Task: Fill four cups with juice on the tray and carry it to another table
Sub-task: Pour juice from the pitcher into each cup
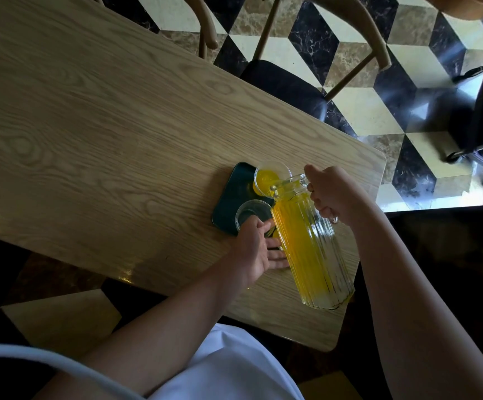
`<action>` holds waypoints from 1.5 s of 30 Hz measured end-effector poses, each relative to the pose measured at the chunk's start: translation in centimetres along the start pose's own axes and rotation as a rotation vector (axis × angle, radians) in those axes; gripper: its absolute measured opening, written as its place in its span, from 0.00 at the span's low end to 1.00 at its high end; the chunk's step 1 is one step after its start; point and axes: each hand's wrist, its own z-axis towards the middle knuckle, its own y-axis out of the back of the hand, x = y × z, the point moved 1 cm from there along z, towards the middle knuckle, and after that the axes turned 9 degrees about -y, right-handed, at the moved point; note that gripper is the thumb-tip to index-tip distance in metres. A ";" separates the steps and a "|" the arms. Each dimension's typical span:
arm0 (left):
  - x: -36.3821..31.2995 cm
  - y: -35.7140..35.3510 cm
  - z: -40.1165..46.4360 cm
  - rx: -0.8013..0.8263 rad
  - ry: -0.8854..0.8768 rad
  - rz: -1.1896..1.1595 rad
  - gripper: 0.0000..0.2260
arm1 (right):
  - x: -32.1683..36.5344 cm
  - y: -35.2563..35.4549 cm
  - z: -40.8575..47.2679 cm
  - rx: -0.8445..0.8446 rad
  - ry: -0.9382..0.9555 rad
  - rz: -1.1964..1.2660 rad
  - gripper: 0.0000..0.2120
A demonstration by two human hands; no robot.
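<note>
On the dark tray (228, 194), two cups. Right hand (335, 194) clamped round ribbed pitcher (306, 243) handle, spout tipped over far cup (270, 176). Left hand (256, 249), fingers spread, against pitcher's side beside empty cup (251, 213).

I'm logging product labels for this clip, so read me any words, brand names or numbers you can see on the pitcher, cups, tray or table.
None can be read.
Glass pitcher: ribbed glass, no label showing.
Cups: plain clear.
Dark green tray: no print visible.
Wooden table: only wood grain.
</note>
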 end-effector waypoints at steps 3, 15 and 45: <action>0.1 0.0 0.0 -0.004 -0.001 0.010 0.29 | -0.1 0.0 0.0 -0.009 0.004 0.004 0.18; -1.9 0.0 0.2 -0.017 -0.049 0.158 0.29 | -0.5 0.6 -0.9 -0.028 0.126 0.122 0.18; 0.3 2.2 -4.2 0.024 -0.253 0.261 0.26 | -6.5 -1.5 -7.0 -0.087 0.391 0.373 0.22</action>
